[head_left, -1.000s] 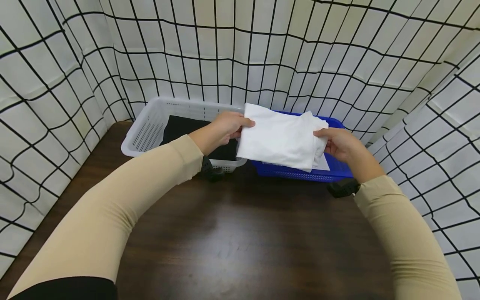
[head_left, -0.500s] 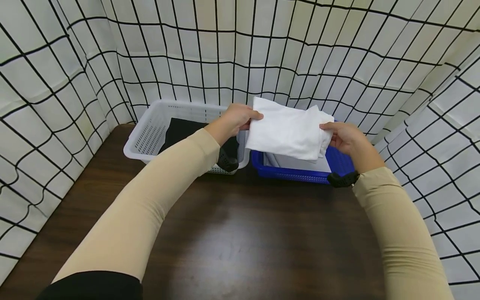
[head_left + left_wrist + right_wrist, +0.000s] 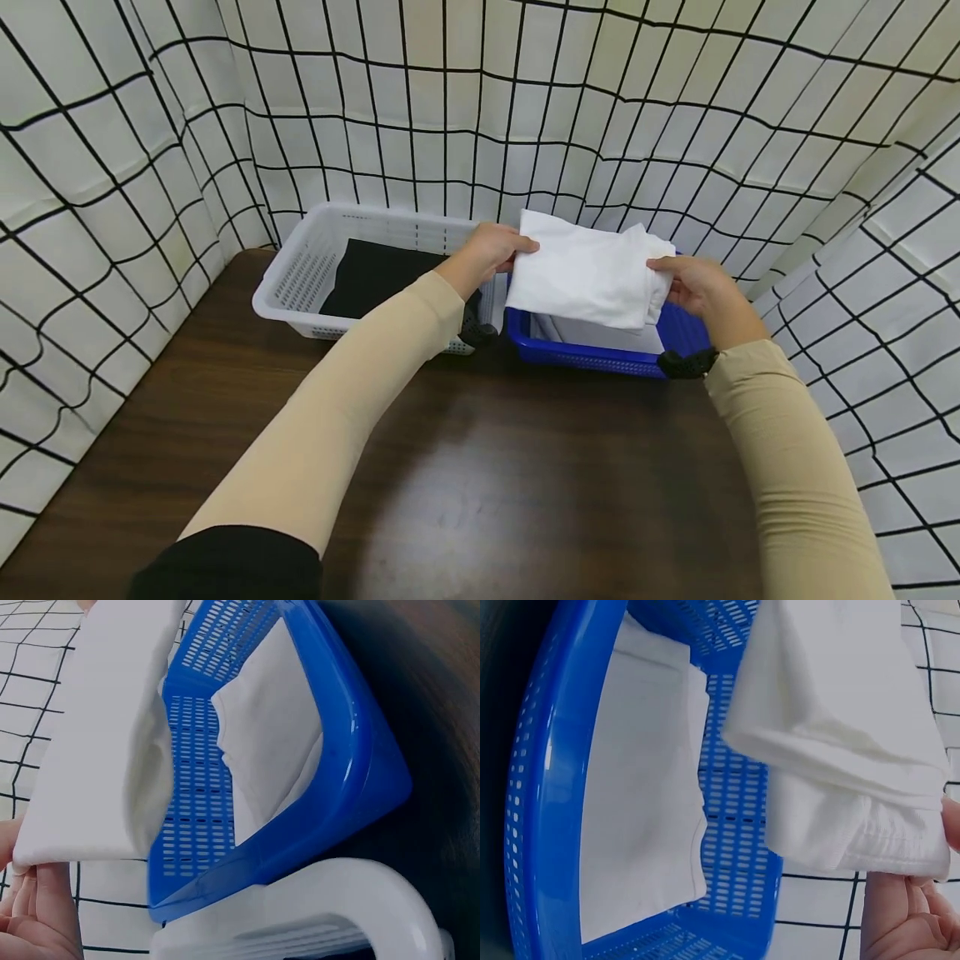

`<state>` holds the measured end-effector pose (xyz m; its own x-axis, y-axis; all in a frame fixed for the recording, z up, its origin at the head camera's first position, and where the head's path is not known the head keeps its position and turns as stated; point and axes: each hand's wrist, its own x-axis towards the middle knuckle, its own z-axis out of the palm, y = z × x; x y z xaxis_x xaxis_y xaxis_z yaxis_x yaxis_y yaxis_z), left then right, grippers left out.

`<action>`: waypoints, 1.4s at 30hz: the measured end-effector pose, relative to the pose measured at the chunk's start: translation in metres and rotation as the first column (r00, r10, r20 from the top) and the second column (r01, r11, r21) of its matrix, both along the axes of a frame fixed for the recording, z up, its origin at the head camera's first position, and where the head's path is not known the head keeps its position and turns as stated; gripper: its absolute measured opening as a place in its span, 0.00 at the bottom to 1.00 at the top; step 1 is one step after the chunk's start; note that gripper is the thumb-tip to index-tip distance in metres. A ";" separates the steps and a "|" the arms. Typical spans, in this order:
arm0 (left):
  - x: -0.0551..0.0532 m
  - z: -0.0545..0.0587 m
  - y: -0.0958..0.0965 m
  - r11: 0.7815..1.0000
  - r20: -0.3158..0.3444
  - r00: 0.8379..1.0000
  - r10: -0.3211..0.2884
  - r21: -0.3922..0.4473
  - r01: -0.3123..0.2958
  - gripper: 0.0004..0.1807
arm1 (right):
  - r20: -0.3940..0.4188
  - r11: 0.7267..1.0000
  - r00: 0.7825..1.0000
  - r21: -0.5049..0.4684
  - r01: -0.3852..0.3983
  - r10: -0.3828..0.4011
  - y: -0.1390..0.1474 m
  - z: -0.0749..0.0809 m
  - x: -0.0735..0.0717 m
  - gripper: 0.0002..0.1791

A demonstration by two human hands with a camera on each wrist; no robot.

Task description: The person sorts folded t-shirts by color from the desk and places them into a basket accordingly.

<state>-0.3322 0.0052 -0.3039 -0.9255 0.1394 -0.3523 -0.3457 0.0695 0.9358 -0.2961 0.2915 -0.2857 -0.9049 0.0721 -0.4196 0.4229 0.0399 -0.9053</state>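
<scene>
Both hands hold a folded white garment [image 3: 585, 271] level above the blue basket [image 3: 592, 360]. My left hand [image 3: 493, 250] pinches its left edge, thumb on top and fingers beneath. On the right side, my right hand [image 3: 693, 285] grips the other edge the same way; a stitched hem [image 3: 892, 840] shows there in the right wrist view. Below lies another folded white cloth [image 3: 274, 724], flat inside the blue basket along its near side. The held garment hides part of the basket's far side in the head view.
Left of the blue basket stands a white perforated basket [image 3: 300, 279] with a folded black cloth [image 3: 386, 275] in it. Both are on a dark wooden table [image 3: 480, 467]. Black wire grid panels [image 3: 450, 108] backed with white sheet rise at the back and sides.
The garment and both hands have shifted a little to the right, further over the blue basket. It rose slightly, then came down a bit. Both hands have kept their grip.
</scene>
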 end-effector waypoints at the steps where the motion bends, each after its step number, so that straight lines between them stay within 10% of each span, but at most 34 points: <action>1: 0.000 -0.001 0.002 1.000 0.004 1.000 -0.004 0.000 0.004 0.24 | 0.002 1.000 1.000 0.004 0.013 -0.013 0.002 -0.001 0.000 0.12; 15: 0.002 -0.016 0.026 1.000 -0.110 0.994 -0.011 -0.014 0.010 0.21 | 0.005 1.000 1.000 -0.012 0.026 -0.026 0.019 -0.008 -0.003 0.25; 25: -0.002 -0.037 0.039 0.977 -0.136 0.991 0.019 -0.207 -0.047 0.21 | 0.004 0.986 0.995 0.133 0.099 -0.101 0.010 -0.025 -0.014 0.38; 31: 0.001 -0.046 0.046 0.940 -0.177 0.981 -0.075 -0.340 0.010 0.07 | -0.010 0.980 0.991 0.148 0.134 -0.134 0.008 -0.036 -0.012 0.37; 42: 0.004 -0.066 0.059 0.806 -0.294 0.920 -0.260 -0.590 0.039 0.27 | -0.009 0.943 0.983 0.282 0.179 -0.184 -0.002 -0.063 -0.011 0.32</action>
<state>-0.3280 0.0641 -0.3699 -0.9834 0.1655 -0.0746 0.0503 0.6430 0.7643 -0.3070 0.2892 -0.3487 -0.8581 0.3517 -0.3741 0.4622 0.2118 -0.8611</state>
